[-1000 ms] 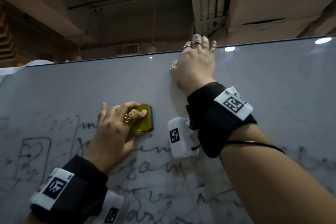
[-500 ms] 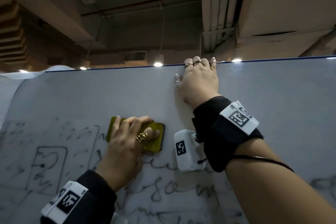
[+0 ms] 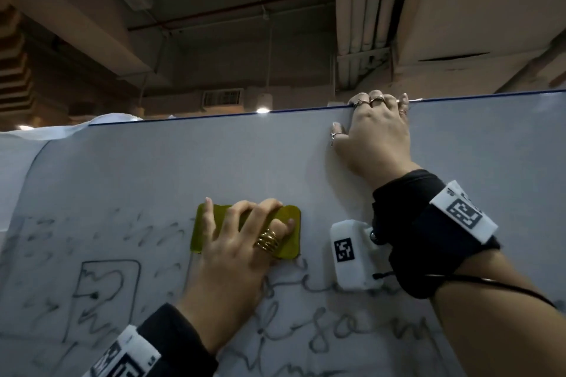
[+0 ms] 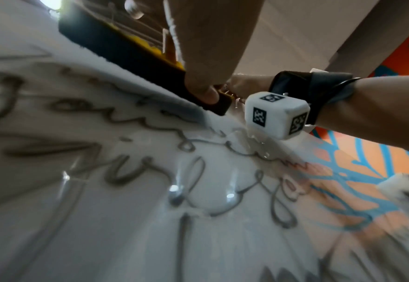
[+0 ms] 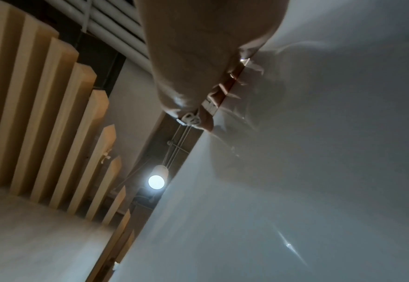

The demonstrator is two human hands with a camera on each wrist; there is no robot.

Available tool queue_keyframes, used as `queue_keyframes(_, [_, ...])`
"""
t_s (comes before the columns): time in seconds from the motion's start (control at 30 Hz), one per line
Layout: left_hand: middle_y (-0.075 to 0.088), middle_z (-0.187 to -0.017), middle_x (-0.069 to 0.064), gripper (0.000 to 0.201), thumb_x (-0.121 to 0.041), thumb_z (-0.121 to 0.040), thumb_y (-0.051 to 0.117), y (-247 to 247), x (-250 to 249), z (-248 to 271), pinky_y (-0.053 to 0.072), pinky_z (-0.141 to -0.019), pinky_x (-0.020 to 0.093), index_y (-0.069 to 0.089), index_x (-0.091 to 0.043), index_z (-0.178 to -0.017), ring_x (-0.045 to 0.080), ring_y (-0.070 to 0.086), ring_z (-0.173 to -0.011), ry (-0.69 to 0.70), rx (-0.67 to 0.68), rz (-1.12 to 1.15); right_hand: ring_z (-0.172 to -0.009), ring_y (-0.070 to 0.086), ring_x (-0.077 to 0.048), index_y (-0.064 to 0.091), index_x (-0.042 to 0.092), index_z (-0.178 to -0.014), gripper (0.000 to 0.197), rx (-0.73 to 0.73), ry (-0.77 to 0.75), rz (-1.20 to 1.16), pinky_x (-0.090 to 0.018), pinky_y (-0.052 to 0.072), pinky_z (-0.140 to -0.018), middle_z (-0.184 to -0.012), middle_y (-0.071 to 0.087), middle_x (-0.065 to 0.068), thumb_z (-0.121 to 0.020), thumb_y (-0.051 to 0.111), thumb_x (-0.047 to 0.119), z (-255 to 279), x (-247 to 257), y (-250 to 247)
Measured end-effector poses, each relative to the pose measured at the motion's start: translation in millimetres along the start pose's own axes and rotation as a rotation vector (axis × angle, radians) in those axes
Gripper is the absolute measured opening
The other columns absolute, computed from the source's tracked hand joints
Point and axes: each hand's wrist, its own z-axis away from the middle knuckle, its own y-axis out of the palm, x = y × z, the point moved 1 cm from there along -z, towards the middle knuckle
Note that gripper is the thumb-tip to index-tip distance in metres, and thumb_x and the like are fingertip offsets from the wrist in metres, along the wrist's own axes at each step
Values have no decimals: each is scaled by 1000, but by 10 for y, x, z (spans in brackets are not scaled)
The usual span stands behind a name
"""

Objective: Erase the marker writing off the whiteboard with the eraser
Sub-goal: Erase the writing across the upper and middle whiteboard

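we press the flat yellow-backed felt eraser against the glossy whiteboard with our left hand, fingers curled over it, at nine o'clock of our right hand, which hooks the top edge. the grey marker writing at six o'clock may only smear if pressure slackens.

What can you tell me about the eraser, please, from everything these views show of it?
The eraser is a flat rounded rectangle with a yellow-olive back and, in the left wrist view, a dark pad beneath. It lies long side level, flat against the whiteboard at the upper edge of the grey writing. The left hand grips it, fingers curled over its top edge.
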Motion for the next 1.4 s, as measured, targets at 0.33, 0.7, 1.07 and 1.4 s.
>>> queue_keyframes(0.33, [45,-129,4,40,-22,-74,42,132,480,267,35,-93,70,47,-26,-114,32,45,-107,5,59,82,-135,28,-27,40,11,-139,49,101,-81,-36,-39,8,-118,-143,36,-10,-94,45,30,-54,484,136])
queue_keyframes(0.7, [52,-127,-9,61,-6,-51,54,110,1276,611,22,-98,73,54,-36,-104,28,51,-108,-196,16,262,-141,19,-22,31,14,-141,118,100,-42,41,-40,7,-119,-147,30,-8,-49,69,77,0,487,248])
queue_keyframes(1.07, [61,-122,7,53,-5,-53,56,53,1071,502,29,-95,70,52,-29,-100,36,54,-102,-115,-14,248,-143,15,-24,29,10,-143,124,120,40,20,-39,3,-119,-149,26,-11,-46,75,72,-11,584,237])
queue_keyframes(1.4, [46,-123,12,68,10,-47,75,37,1532,686,38,-99,55,54,-13,-107,37,42,-104,-87,163,18,-145,9,-25,29,9,-142,111,105,27,-1,-40,-5,-118,-151,23,-16,-58,75,66,52,569,283])
